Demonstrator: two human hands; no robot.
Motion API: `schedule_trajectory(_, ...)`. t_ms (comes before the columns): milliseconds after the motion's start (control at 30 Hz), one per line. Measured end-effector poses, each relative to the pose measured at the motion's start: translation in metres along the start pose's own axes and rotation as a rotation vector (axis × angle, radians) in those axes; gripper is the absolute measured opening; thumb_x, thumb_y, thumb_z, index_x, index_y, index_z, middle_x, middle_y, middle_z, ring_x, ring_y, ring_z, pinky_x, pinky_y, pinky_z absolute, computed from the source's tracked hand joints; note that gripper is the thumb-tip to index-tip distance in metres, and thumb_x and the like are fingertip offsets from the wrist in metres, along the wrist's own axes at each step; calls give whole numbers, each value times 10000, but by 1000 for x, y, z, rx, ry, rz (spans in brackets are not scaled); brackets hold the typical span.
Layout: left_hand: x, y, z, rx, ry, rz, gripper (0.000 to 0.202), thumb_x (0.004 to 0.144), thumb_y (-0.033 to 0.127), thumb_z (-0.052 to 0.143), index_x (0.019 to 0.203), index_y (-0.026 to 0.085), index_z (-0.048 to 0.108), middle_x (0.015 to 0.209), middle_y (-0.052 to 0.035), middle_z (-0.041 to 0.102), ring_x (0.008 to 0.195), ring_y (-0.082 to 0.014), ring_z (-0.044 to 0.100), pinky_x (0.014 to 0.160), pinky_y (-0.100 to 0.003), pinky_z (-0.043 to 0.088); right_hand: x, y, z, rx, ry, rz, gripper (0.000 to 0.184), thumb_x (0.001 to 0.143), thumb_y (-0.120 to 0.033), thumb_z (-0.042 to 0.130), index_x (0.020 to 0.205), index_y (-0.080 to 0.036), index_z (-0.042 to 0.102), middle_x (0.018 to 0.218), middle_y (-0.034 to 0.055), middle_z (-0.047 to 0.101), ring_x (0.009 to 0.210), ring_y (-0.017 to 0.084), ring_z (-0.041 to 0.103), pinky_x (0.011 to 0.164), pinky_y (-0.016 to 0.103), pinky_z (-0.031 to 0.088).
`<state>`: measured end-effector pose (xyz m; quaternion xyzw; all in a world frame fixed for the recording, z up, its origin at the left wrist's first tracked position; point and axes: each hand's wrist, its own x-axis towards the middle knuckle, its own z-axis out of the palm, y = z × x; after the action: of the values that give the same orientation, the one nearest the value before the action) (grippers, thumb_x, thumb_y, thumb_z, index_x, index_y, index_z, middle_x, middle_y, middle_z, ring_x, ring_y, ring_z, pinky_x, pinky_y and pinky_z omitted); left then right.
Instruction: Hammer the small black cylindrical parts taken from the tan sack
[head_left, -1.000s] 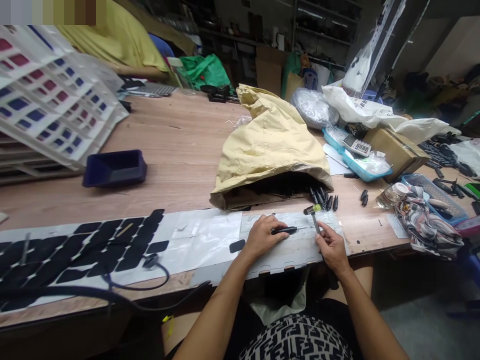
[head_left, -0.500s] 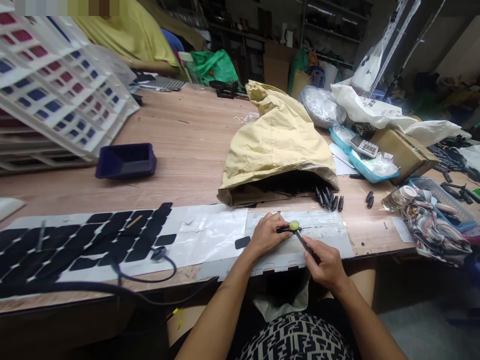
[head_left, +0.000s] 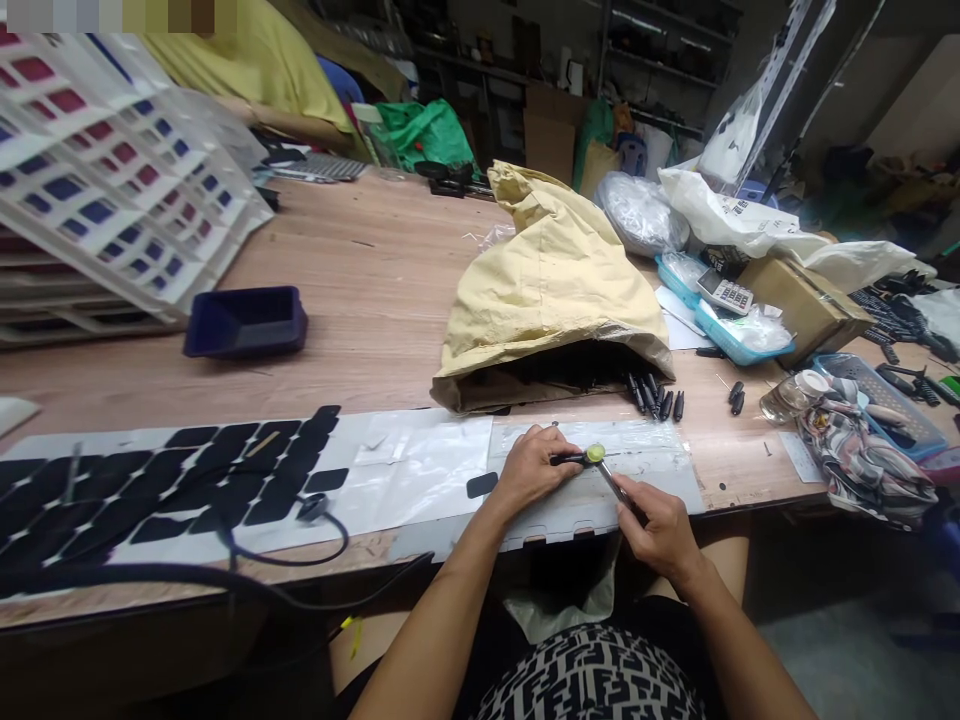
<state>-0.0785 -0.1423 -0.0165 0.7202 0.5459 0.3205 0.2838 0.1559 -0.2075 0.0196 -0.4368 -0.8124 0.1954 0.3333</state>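
Note:
My left hand (head_left: 531, 466) presses a small black screwdriver handle (head_left: 568, 459) flat on a grey sheet (head_left: 645, 470) at the table's near edge, fingers curled over it. My right hand (head_left: 654, 527) grips the metal shaft of a small hammer (head_left: 606, 473), whose yellow-green head rests on the black handle's end. A thin metal shaft sticks out to the right of the hammer head. Several more black handles (head_left: 658, 395) lie just beyond, at the mouth of a yellow paper sack (head_left: 551, 280).
A dark blue tray (head_left: 246, 322) sits to the left. Black cut-out pieces (head_left: 187, 475) and a black cable (head_left: 285, 560) cover a white sheet at near left. White racks (head_left: 105, 180) stack at far left. Baskets, a calculator (head_left: 724, 292), a box and a jar crowd the right.
The hammer head came down from above the sheet onto the end of the black handle. It stays there now. My left hand has kept its hold.

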Motion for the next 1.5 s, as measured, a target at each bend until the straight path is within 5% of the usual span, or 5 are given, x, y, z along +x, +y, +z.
schedule_trajectory(367, -14, 11, -15, -122, -116, 67, 151, 769, 305, 766, 911, 264, 797, 873, -35, 661, 934, -235, 544, 860, -377, 456, 18, 40, 1, 496, 260, 523, 497, 869, -360, 625, 1294, -102, 639, 687, -20, 587, 482, 110, 520, 456, 244, 454)
schedule_trajectory(800, -73, 45, 8, -9, -215, 241, 187, 637, 217, 865, 774, 255, 745, 1311, -42, 611, 1309, -349, 442, 1113, -521, 345, 11, 42, 8, 456, 202, 471, 448, 889, -338, 627, 1286, -133, 651, 698, -33, 527, 516, 99, 494, 473, 228, 419)
schedule_trajectory(1067, 25, 51, 16, -324, 163, -285, 353, 804, 504, 672, 935, 189, 762, 816, -49, 735, 764, -202, 653, 693, -293, 483, 12, 37, 11, 551, 436, 526, 456, 857, -331, 650, 1271, -141, 651, 670, -35, 590, 480, 100, 508, 472, 235, 446)
schedule_trajectory(1300, 122, 60, 61, -434, 103, -591, 481, 773, 615, 632, 668, 158, 735, 624, -75, 716, 419, -134, 541, 472, -264, 405, 9, 44, 12, 631, 524, 525, 460, 849, -330, 653, 1260, -123, 639, 659, -30, 618, 452, 97, 516, 457, 234, 435)
schedule_trajectory(1500, 129, 57, 65, -346, 80, -575, 341, 775, 490, 637, 655, 181, 718, 560, -35, 665, 485, -155, 578, 496, -256, 391, 8, 44, 12, 651, 506, 518, 459, 852, -319, 648, 1269, -127, 632, 658, -34, 618, 453, 100, 527, 459, 237, 439)
